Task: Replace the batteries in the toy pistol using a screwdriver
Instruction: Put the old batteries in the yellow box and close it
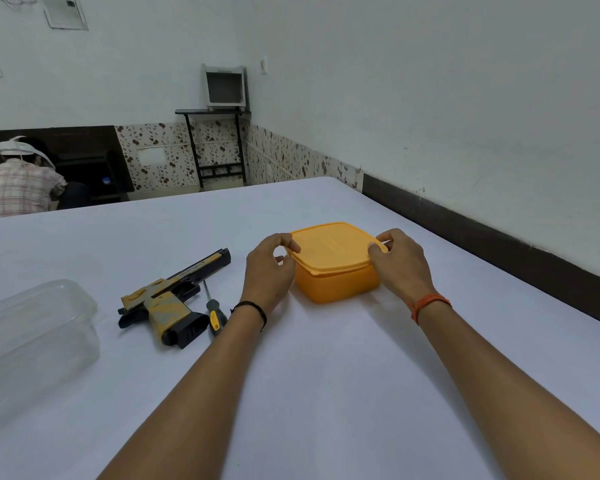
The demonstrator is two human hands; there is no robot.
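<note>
I take the orange box (336, 268) as my landmark; it sits on the white worktop (326, 393) with its lid (333, 247) on. Both of my hands are at it. My left hand (267, 271) is at the box's left edge, its grip curled and pinching the lid's left corner between thumb and fingertips. My right hand (399, 265) is at the box's right edge, its grip likewise curled, the thumb pressing on top of the lid's right corner and the fingers wrapped behind the rim. I judge that I am working the lid, whether off or on I cannot tell; what is inside is hidden.

The toy pistol (174, 296) lies flat on the worktop to the left of the box, well apart from it, untouched. Its long axis runs diagonally: the muzzle points up and toward the box's far left corner, the handle and butt toward my near side. The screwdriver (212, 311) lies just beside the pistol, between it and the box, close to my left wrist. Its axis is nearly along my line of sight, the tip pointing away from me, the black and yellow handle toward me.

So the coming move turns leftward from the box: my left hand is much the nearer, and the screwdriver's handle offers itself first. A clear plastic container (35, 327) stands further left of the pistol.
</note>
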